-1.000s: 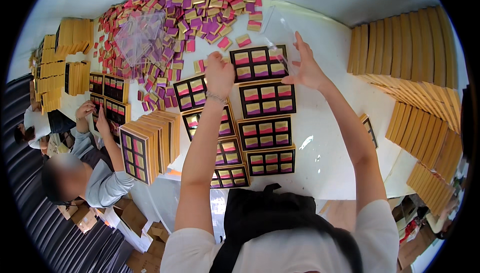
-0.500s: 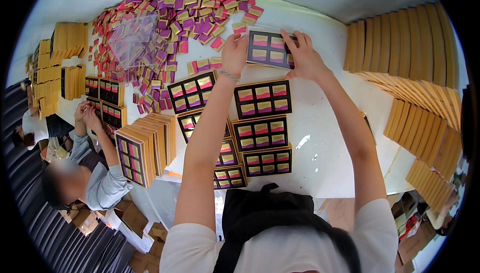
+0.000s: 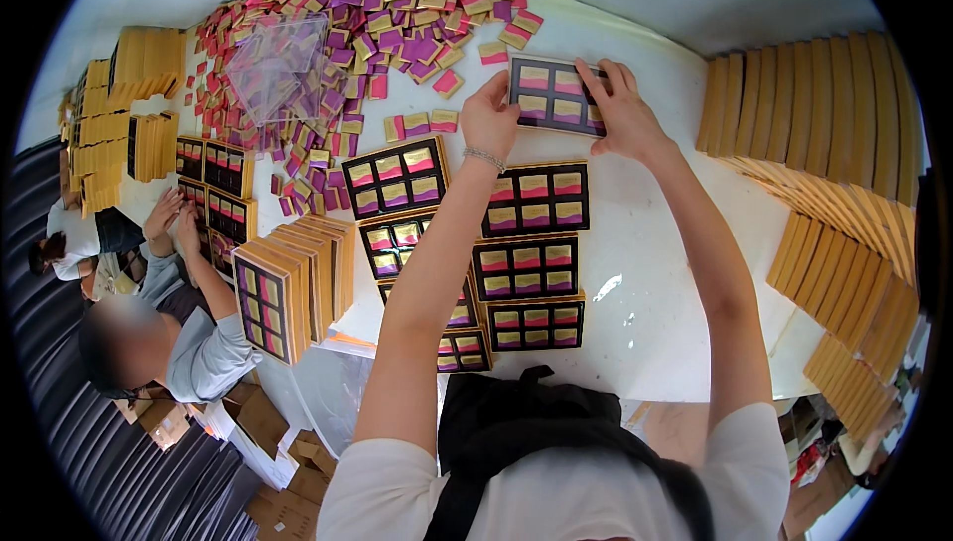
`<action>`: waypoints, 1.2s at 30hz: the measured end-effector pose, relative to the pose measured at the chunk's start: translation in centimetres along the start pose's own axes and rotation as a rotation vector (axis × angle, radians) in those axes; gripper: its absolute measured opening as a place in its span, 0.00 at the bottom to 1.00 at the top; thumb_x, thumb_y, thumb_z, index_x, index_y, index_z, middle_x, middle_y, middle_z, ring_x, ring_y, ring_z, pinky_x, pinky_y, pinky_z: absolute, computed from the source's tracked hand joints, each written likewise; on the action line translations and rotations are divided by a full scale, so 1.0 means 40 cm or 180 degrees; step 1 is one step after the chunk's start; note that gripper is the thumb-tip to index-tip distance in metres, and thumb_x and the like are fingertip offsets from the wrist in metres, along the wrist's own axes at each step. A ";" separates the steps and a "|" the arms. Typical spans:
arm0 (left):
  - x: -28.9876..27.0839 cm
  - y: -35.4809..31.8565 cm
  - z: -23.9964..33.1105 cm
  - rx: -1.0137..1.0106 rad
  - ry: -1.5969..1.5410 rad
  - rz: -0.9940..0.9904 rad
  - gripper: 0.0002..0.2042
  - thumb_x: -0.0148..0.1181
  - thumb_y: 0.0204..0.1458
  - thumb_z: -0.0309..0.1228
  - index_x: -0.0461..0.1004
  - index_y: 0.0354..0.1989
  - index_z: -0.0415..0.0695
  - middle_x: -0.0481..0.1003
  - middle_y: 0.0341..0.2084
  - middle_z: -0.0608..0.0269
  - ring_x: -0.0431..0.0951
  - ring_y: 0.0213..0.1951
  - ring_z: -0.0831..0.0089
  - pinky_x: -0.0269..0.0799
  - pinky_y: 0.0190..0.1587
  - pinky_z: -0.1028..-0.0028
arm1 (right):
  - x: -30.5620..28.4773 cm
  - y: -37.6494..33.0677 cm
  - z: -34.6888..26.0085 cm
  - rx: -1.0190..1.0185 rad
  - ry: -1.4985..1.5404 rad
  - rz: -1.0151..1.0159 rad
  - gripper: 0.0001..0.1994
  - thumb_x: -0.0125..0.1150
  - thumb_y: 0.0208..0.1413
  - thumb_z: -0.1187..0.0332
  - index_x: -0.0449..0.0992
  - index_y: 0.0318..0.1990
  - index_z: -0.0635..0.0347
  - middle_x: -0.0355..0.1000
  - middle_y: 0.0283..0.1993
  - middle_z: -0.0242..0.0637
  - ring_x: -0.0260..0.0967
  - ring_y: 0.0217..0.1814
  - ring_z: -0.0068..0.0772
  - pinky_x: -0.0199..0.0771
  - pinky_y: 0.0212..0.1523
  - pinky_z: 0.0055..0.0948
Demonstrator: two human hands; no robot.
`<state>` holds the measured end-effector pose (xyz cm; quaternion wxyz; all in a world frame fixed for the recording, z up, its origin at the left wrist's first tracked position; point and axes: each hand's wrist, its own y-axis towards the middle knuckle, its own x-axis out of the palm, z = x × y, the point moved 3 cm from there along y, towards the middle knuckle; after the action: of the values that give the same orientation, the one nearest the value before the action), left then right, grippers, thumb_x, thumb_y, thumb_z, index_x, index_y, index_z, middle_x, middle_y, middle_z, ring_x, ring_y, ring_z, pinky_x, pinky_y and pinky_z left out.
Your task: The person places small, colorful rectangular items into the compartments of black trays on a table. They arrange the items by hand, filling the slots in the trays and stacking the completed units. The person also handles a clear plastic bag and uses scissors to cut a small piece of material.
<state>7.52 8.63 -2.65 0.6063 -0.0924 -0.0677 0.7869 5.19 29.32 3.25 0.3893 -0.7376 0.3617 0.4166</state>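
Both hands are on a flat gold-edged box (image 3: 558, 96) at the far middle of the table. Small gold, pink and purple wrapped pieces show in its dark frame, which looks hazy, as if under a clear cover. My left hand (image 3: 489, 119) grips its left edge, fingers closed and partly hidden. My right hand (image 3: 629, 119) clasps the right end, fingertips over the far edge and thumb at the near side. Nearer me, below the held box, lie more filled boxes (image 3: 536, 198) in two columns; my left forearm hides part of the left column.
Loose wrapped pieces (image 3: 402, 50) heap at the back left, clear plastic covers (image 3: 273, 74) on top. Upright boxes (image 3: 295, 288) stand left. Long rows of gold boxes (image 3: 809, 94) line the right. A co-worker's hands (image 3: 171, 221) work over boxes at far left.
The whole view has shifted slightly, so the table's things appear a little farther right. My hands stay on the same box, with nearly the same hold.
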 end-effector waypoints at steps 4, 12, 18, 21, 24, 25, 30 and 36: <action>-0.016 -0.003 0.027 -0.0146 0.0588 -0.0400 0.27 0.58 0.43 0.13 0.68 0.57 0.34 0.74 0.51 0.53 0.75 0.53 0.68 0.71 0.52 0.74 | 0.021 0.001 -0.001 0.0007 -0.0185 0.0100 0.61 0.80 0.26 0.60 0.43 0.71 0.45 0.43 0.70 0.49 0.38 0.73 0.54 0.57 0.66 0.48; -0.188 0.125 0.094 0.1084 0.2509 0.0323 0.29 0.66 0.42 0.27 0.68 0.58 0.46 0.65 0.59 0.48 0.67 0.60 0.58 0.63 0.60 0.64 | 0.072 -0.057 -0.018 0.0643 -0.0466 0.0519 0.56 0.71 0.35 0.42 0.44 0.71 0.48 0.38 0.72 0.52 0.33 0.75 0.57 0.40 0.63 0.71; -0.500 0.227 0.246 -0.0148 0.5083 0.1448 0.39 0.59 0.50 0.49 0.49 0.69 0.58 0.51 0.67 0.48 0.47 0.67 0.41 0.47 0.60 0.36 | 0.157 -0.345 0.043 0.1649 -0.0912 0.0710 0.57 0.67 0.40 0.40 0.42 0.70 0.63 0.37 0.73 0.52 0.32 0.76 0.53 0.28 0.64 0.73; -0.464 0.232 0.233 0.0228 0.5365 0.0786 0.34 0.58 0.51 0.47 0.54 0.67 0.59 0.53 0.65 0.42 0.49 0.66 0.39 0.48 0.60 0.36 | 0.180 -0.468 0.084 0.1926 -0.1017 0.0664 0.56 0.65 0.42 0.38 0.41 0.70 0.65 0.37 0.74 0.52 0.31 0.76 0.52 0.28 0.63 0.73; -0.429 0.247 0.145 0.1478 0.5705 0.0926 0.21 0.52 0.55 0.38 0.64 0.58 0.52 0.62 0.59 0.41 0.62 0.59 0.37 0.53 0.58 0.38 | 0.194 -0.579 0.120 0.2013 -0.1114 0.0766 0.55 0.62 0.44 0.38 0.41 0.69 0.66 0.39 0.74 0.51 0.31 0.76 0.52 0.30 0.63 0.74; -0.397 0.238 0.136 0.1720 0.5796 0.0995 0.20 0.51 0.55 0.36 0.66 0.57 0.50 0.64 0.58 0.43 0.64 0.57 0.37 0.54 0.59 0.39 | 0.194 -0.614 0.133 0.2187 -0.1155 0.0652 0.55 0.62 0.44 0.38 0.41 0.69 0.67 0.39 0.74 0.51 0.31 0.76 0.52 0.31 0.62 0.74; -0.298 0.095 0.246 0.3225 0.4569 -0.0074 0.19 0.55 0.51 0.36 0.69 0.52 0.50 0.74 0.49 0.59 0.73 0.52 0.58 0.63 0.56 0.50 | 0.193 -0.735 0.210 0.2697 -0.1202 0.0475 0.54 0.64 0.44 0.40 0.42 0.69 0.68 0.40 0.73 0.54 0.35 0.75 0.54 0.35 0.60 0.75; -0.004 -0.318 0.376 0.5084 0.2767 -0.1939 0.13 0.58 0.47 0.31 0.76 0.43 0.52 0.76 0.43 0.69 0.75 0.48 0.72 0.66 0.58 0.59 | -0.138 -0.509 -0.149 0.0186 0.1352 0.0739 0.59 0.77 0.35 0.54 0.40 0.70 0.62 0.42 0.70 0.58 0.41 0.72 0.60 0.45 0.69 0.45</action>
<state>16.13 11.81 14.80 0.6410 0.0859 0.6985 0.3063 22.46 34.12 15.83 0.2752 -0.7506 0.5296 0.2835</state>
